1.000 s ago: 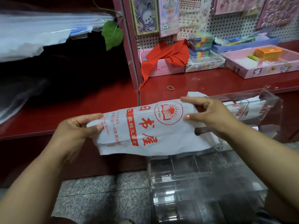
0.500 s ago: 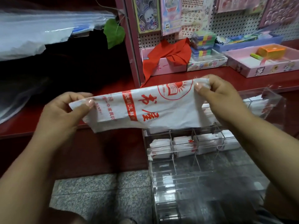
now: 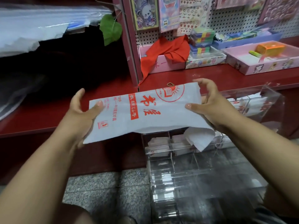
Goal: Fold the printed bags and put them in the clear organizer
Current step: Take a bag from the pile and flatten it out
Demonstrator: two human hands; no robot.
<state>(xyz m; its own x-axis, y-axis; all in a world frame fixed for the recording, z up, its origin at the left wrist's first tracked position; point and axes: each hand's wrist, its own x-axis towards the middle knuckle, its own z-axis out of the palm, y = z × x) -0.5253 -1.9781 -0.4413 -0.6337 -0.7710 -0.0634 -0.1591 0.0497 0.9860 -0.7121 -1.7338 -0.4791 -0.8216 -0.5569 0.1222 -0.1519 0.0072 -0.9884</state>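
A white printed bag (image 3: 145, 120) with red characters and a round sun-and-book logo is stretched flat in the air between my hands. My left hand (image 3: 80, 113) pinches its left end, thumb on top and fingers underneath. My right hand (image 3: 213, 104) holds the right end with the thumb pressed on the print and the fingers curled over the far edge. Below and to the right stands the clear organizer (image 3: 186, 173), with several folded bags (image 3: 159, 142) in its upper compartments. A loose corner of the bag hangs over them.
A red shelf (image 3: 210, 76) runs behind the bag, carrying a rubber band (image 3: 169, 84), a red cloth (image 3: 168, 50) draped over a pink box, and a pink tray (image 3: 267, 62). Clear plastic sheets (image 3: 32, 26) lie top left. A granite floor (image 3: 105, 188) lies below.
The bag has come down from an upright stretch to lie flatter, showing more print. Both hands moved closer together, and my right fingers loosened over the far edge.
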